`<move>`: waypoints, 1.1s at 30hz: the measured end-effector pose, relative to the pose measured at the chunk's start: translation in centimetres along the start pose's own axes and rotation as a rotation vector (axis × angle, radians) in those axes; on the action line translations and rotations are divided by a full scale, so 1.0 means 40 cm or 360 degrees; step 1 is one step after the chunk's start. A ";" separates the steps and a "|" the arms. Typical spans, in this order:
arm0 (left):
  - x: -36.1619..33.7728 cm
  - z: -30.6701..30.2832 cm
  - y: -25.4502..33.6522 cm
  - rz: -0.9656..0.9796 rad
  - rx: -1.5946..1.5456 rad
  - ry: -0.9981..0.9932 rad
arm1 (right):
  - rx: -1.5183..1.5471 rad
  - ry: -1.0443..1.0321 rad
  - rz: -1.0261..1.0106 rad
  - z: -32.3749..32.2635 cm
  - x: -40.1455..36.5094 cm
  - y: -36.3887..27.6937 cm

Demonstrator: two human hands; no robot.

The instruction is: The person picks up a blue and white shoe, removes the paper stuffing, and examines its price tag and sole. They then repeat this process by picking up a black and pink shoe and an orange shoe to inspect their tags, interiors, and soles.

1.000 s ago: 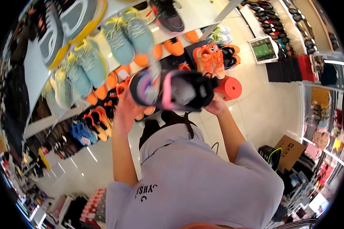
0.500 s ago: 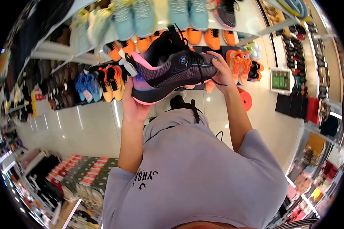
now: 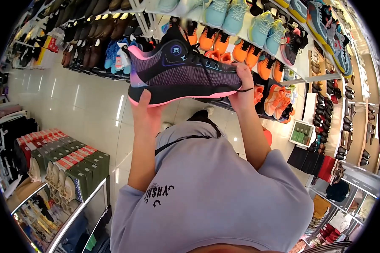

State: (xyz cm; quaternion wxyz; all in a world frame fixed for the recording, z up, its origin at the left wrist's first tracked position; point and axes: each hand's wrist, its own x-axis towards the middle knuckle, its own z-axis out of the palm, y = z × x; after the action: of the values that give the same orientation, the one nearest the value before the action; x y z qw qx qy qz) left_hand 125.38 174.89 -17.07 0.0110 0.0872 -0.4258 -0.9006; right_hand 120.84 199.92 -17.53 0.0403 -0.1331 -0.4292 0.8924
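Note:
A dark sneaker [image 3: 179, 74] with a purple-grey striped side, pink sole edge and pink heel collar is held up sideways in front of me, its toe to the right. My left hand [image 3: 147, 110] grips it under the heel, thumb up against the black midsole. At the toe, my right hand [image 3: 242, 84] is closed round the front end, with fingers partly hidden behind it. Black laces hang loose along the upper, one end reaching past my right hand. A white tag [image 3: 123, 55] shows behind the heel.
Light blue sneakers [image 3: 226, 16] and orange shoes [image 3: 243, 52] fill the racks ahead. Stacked shoe boxes [image 3: 86, 166] stand at left, near a glass-railed display [image 3: 74, 211]. A red round stool [image 3: 267, 135] is by my right arm. Shoe-lined wall shelves [image 3: 348, 114] run along the right.
The sneaker has turned so its side faces me more fully and its opening shows less. My view has swung, bringing the boxes at left and more of the right racks into sight.

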 end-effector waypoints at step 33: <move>0.072 -0.344 0.380 0.0651 0.0360 0.1006 | -0.0636 -0.0394 0.0844 0.533 0.144 0.320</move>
State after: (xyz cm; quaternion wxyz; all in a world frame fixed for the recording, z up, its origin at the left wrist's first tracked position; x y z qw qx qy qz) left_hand 124.02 154.41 -14.40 0.3111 0.2744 -0.5065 -0.7559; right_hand 110.06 176.86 -15.94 -0.2720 -0.1360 -0.5475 0.7796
